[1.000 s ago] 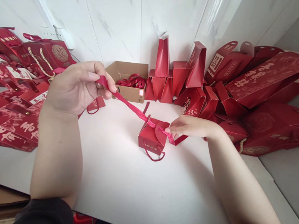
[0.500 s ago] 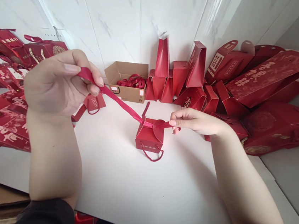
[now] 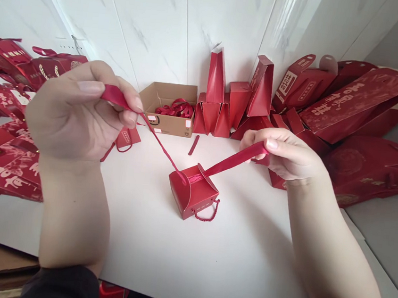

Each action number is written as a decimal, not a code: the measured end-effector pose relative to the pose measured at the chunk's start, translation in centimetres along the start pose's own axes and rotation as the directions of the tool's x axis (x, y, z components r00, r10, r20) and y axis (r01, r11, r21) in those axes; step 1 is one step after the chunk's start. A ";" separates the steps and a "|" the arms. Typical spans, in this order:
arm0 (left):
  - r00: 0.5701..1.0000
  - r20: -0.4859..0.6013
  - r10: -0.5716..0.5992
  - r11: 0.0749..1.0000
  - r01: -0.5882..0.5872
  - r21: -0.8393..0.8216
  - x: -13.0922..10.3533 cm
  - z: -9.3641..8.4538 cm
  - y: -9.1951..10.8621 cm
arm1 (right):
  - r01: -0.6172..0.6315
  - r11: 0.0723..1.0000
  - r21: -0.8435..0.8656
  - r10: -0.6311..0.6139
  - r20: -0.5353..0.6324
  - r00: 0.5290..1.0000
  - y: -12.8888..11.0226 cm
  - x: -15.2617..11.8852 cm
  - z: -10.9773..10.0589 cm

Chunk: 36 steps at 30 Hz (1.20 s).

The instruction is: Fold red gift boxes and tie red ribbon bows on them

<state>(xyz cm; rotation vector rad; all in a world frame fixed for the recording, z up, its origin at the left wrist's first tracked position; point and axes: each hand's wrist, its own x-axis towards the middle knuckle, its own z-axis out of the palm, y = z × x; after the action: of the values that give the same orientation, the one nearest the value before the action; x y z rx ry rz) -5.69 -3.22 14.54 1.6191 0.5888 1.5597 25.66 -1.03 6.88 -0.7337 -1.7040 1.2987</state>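
Observation:
A small red box (image 3: 194, 193) with a twisted cord handle (image 3: 209, 216) sits on the white table, turned at an angle. A red ribbon (image 3: 235, 161) passes through the top flaps of the box. Up on the left, my left hand (image 3: 82, 108) pinches one end of the ribbon between thumb and fingers. The other end is pinched by my right hand (image 3: 284, 153), above and right of the box. Both ribbon parts rise from the box in a V shape, the left one narrow and twisted, the right one flat.
Behind stands a cardboard box (image 3: 171, 125) of ribbons. A red strip (image 3: 194, 145) lies in front of it. Red boxes (image 3: 212, 112) are stacked by the wall, larger ones (image 3: 345, 107) at right. More red boxes (image 3: 12, 167) and a small tagged one (image 3: 129, 137) are at left.
My right hand has moved up and right, drawing out more ribbon on that side. The small box has turned and shifted slightly toward me. My left hand has moved slightly left.

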 end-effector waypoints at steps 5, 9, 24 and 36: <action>0.989 0.145 -0.033 0.995 0.046 -0.092 -0.2 0.8 -1.6 | 0.118 0.992 0.049 -0.114 -0.077 0.991 -0.4 0.0 0.7; 0.953 0.234 -0.194 0.980 0.176 0.098 -0.9 2.7 -3.2 | 0.124 0.990 0.068 -0.110 -0.179 0.978 -0.5 -0.1 1.0; 0.848 0.406 -0.340 0.928 0.373 -0.002 -1.4 5.3 -8.3 | -0.098 0.964 0.247 0.074 0.106 0.992 0.6 1.1 3.6; 0.875 0.411 -0.256 0.963 0.269 0.027 -1.8 5.8 -7.0 | -0.136 0.991 0.021 0.125 0.269 0.955 1.5 1.4 3.9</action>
<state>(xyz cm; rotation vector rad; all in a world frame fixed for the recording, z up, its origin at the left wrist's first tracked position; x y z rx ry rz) 1.05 -1.92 8.29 1.6988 0.5233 0.9839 21.54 -1.22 5.45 -0.6812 -1.8612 1.5776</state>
